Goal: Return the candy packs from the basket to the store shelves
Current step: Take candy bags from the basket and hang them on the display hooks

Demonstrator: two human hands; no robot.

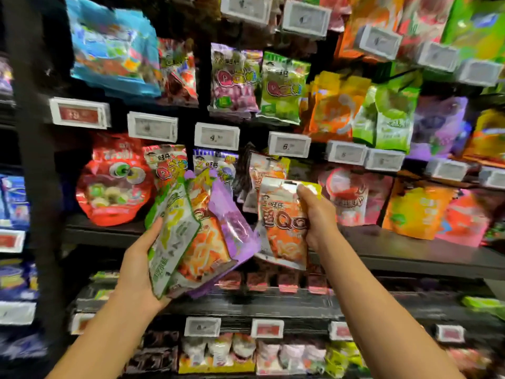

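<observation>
My left hand (pixel 142 266) holds a fanned stack of three candy packs from below: a green one (pixel 172 236) in front, an orange one (pixel 203 242) in the middle and a purple one (pixel 232 231) behind. My right hand (pixel 317 217) grips a single orange candy pack (pixel 284 228) by its top right corner. That pack hangs in front of the middle shelf, just below matching orange packs (pixel 266 168) hanging on a peg. No basket is in view.
Black store shelves (pixel 410 250) carry hanging candy bags in several rows, with white price tags (pixel 216 135) along each rail. A big red bag (pixel 114 184) sits at the left of the middle shelf. Lower shelves hold small packs (pixel 218 351).
</observation>
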